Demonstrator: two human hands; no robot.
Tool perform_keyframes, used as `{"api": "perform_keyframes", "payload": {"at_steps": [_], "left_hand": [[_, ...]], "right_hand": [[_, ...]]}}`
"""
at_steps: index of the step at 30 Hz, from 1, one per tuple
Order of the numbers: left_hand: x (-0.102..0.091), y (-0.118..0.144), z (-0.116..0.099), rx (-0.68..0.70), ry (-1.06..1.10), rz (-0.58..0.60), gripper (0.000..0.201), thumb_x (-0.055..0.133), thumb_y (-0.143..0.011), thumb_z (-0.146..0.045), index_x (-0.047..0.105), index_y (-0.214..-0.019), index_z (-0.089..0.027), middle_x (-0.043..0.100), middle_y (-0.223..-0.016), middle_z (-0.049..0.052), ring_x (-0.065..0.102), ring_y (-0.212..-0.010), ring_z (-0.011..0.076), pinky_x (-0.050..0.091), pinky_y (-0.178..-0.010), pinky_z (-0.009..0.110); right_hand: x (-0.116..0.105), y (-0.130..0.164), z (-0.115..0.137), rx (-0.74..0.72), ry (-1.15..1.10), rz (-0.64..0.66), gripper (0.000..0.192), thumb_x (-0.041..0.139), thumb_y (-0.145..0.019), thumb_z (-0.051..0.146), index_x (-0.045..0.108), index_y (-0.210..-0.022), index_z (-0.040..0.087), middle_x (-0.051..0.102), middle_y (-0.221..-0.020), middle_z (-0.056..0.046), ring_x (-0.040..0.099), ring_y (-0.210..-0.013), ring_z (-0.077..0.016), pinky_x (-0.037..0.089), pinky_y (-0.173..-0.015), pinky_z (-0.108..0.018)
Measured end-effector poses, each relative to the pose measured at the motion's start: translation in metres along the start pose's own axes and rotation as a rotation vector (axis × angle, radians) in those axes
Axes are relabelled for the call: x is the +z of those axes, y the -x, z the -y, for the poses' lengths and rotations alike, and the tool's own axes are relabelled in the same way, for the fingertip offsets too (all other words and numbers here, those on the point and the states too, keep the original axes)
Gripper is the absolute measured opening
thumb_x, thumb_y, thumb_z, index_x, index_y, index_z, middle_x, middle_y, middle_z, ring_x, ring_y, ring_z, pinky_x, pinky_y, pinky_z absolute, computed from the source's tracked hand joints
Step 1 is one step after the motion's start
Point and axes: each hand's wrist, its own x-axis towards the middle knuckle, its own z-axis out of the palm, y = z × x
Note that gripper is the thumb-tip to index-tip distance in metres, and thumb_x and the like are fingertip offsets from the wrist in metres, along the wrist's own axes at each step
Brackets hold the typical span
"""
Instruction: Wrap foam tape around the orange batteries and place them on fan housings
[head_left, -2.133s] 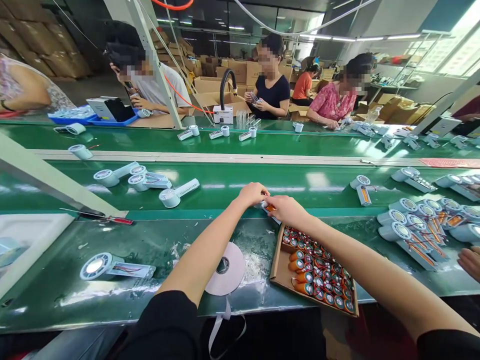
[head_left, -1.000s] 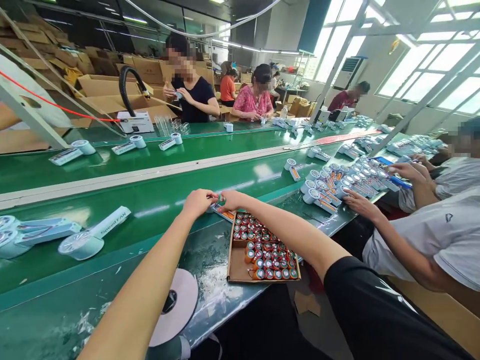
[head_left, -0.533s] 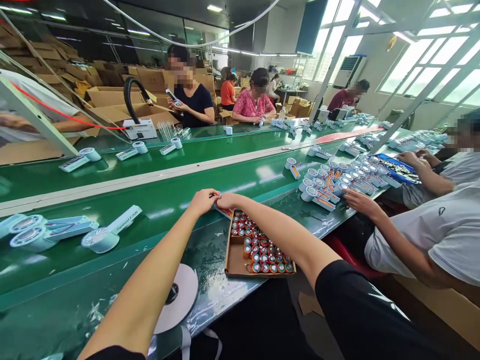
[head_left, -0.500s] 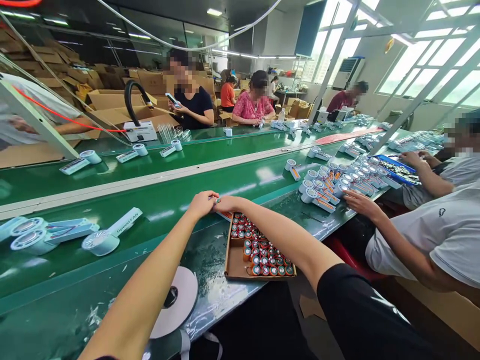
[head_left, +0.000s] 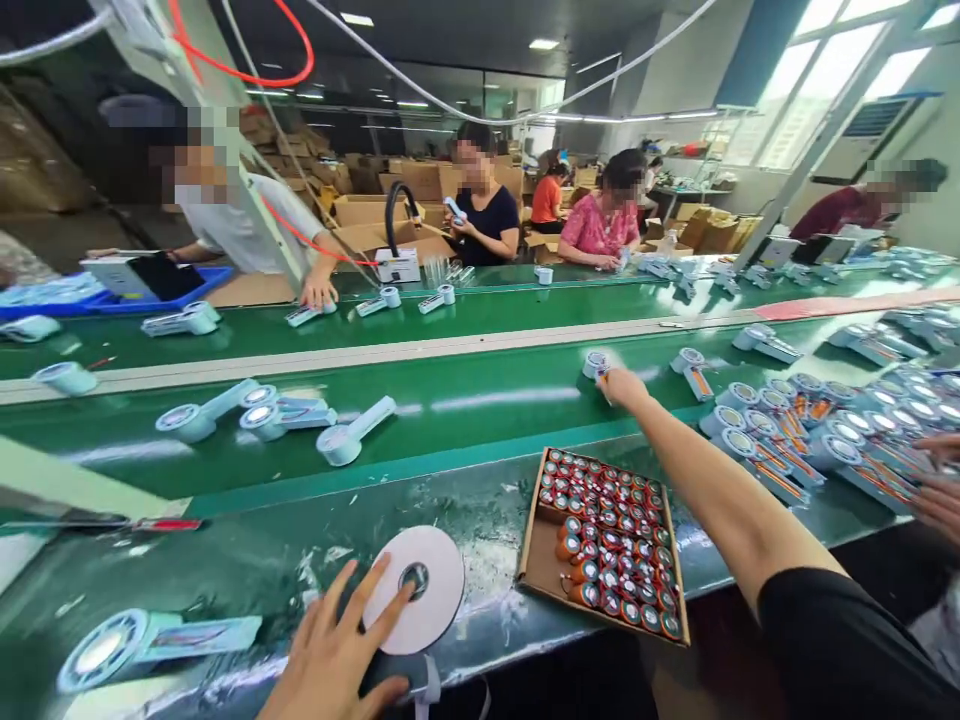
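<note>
The right hand (head_left: 621,386) is stretched far out to the centre right of the frame, over the green belt (head_left: 465,395). It is at a small white fan (head_left: 596,364) that lies on the belt; the fingers seem closed around its handle, but the hand covers the contact, so I cannot tell surely if the fan is gripped or already let go. The arm is so long extended because the belt runs behind the near strip of the counter (head_left: 247,560), and a part put there is carried along the line.

The left hand (head_left: 337,650) is in the lower middle of the frame, open, with the fingers (head_left: 358,592) spread and flat. The fingertips lie on the edge of a white tape roll (head_left: 420,588), which lies flat on the counter with a loose end hanging over the front edge. The hand holds nothing; it only presses or steadies the roll.

Between the two arms, in the lower centre right, stands an open cardboard box (head_left: 541,568) full of orange batteries (head_left: 611,545) set upright, close to the body so that either hand reaches them easily.

One more fan (head_left: 154,640) lies at the lower left near the front edge. A group of fans (head_left: 270,415) lies on the belt at the centre left. At the right edge many fans (head_left: 817,430) with orange batteries are crowded together, beside another person's hand (head_left: 937,495).
</note>
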Motion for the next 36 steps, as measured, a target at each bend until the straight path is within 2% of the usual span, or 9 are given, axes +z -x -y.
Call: {"api": "perform_keyframes", "payload": {"at_steps": [5, 7, 11, 14, 17, 21, 24, 31, 36], "left_hand": [[-0.045, -0.036, -0.042, 0.103, 0.087, -0.148, 0.046, 0.073, -0.083, -0.042, 0.068, -0.128, -0.031, 0.069, -0.135, 0.01, 0.05, -0.141, 0.0384, 0.05, -0.114, 0.057], [-0.058, -0.046, -0.064, 0.115, 0.094, -0.347, 0.043, 0.076, -0.083, -0.043, 0.065, -0.121, -0.028, 0.071, -0.124, 0.011, 0.049, -0.14, 0.0392, 0.046, -0.117, 0.061], [-0.066, -0.06, -0.096, 0.237, 0.122, -0.453, 0.035, 0.074, -0.086, -0.021, 0.061, -0.116, -0.032, 0.071, -0.112, 0.004, 0.054, -0.134, 0.0337, 0.034, -0.123, 0.063], [-0.054, -0.063, -0.097, 0.142, 0.281, -0.395, 0.037, 0.074, -0.088, -0.024, 0.058, -0.121, -0.031, 0.067, -0.117, 0.005, 0.052, -0.136, 0.0322, 0.042, -0.12, 0.059], [-0.035, -0.06, -0.093, 0.029, 0.354, -0.375, 0.041, 0.074, -0.089, -0.028, 0.057, -0.126, -0.026, 0.063, -0.124, 0.008, 0.048, -0.139, 0.0335, 0.049, -0.113, 0.055], [-0.024, -0.055, -0.101, 0.167, 0.255, -0.375, 0.037, 0.068, -0.086, -0.008, 0.061, -0.121, -0.02, 0.066, -0.124, 0.01, 0.044, -0.139, 0.0365, 0.044, -0.115, 0.061], [-0.026, -0.056, -0.112, 0.257, 0.19, -0.367, 0.049, 0.064, -0.084, 0.0, 0.059, -0.13, -0.016, 0.069, -0.126, 0.01, 0.046, -0.135, 0.0364, 0.044, -0.115, 0.06], [-0.032, -0.045, -0.115, 0.302, 0.057, -0.384, 0.051, 0.06, -0.085, 0.003, 0.062, -0.133, -0.014, 0.071, -0.127, 0.01, 0.051, -0.129, 0.0342, 0.049, -0.11, 0.054], [-0.04, -0.028, -0.104, 0.292, -0.031, -0.329, 0.051, 0.061, -0.088, 0.002, 0.064, -0.134, -0.018, 0.071, -0.13, 0.005, 0.045, -0.132, 0.0366, 0.054, -0.102, 0.048]], "right_hand": [[0.0, 0.081, 0.028, -0.07, -0.084, 0.178, 0.032, 0.064, -0.096, 0.043, 0.07, -0.115, 0.018, 0.073, -0.104, -0.011, 0.067, -0.095, -0.0227, 0.05, -0.089, -0.035], [0.003, 0.153, 0.055, -0.132, -0.337, 0.493, 0.039, 0.06, -0.097, 0.051, 0.067, -0.125, 0.025, 0.073, -0.093, -0.004, 0.065, -0.076, -0.0183, 0.05, -0.072, -0.029], [0.025, 0.293, 0.107, -0.149, -0.527, 1.027, 0.031, 0.061, -0.098, 0.047, 0.069, -0.081, 0.022, 0.061, -0.064, 0.002, 0.049, -0.053, -0.0108, 0.034, -0.051, -0.024], [0.039, 0.334, 0.109, -0.32, -0.36, 1.137, 0.036, 0.061, -0.1, 0.043, 0.066, -0.071, 0.021, 0.059, -0.059, 0.003, 0.047, -0.051, -0.0104, 0.032, -0.052, -0.026], [0.024, 0.312, 0.084, -0.449, -0.098, 1.005, 0.029, 0.071, -0.093, 0.052, 0.071, -0.086, 0.023, 0.064, -0.067, 0.003, 0.055, -0.058, -0.0127, 0.034, -0.054, -0.026], [-0.006, 0.25, 0.06, -0.367, 0.436, 0.499, 0.026, 0.066, -0.098, 0.045, 0.07, -0.092, 0.019, 0.07, -0.09, -0.006, 0.065, -0.088, -0.0231, 0.041, -0.071, -0.032], [-0.003, 0.234, 0.066, -0.338, 0.661, 0.407, 0.025, 0.067, -0.096, 0.042, 0.068, -0.09, 0.019, 0.069, -0.095, -0.008, 0.063, -0.094, -0.0266, 0.042, -0.076, -0.036], [0.03, 0.245, 0.079, -0.418, 0.535, 0.326, 0.016, 0.069, -0.092, 0.031, 0.069, -0.081, 0.019, 0.07, -0.085, -0.008, 0.064, -0.09, -0.0245, 0.043, -0.077, -0.036], [0.0, 0.236, 0.057, -0.297, -0.163, 0.113, 0.007, 0.071, -0.089, 0.026, 0.066, -0.091, 0.021, 0.076, -0.101, -0.007, 0.072, -0.092, -0.0227, 0.055, -0.082, -0.035]]}}
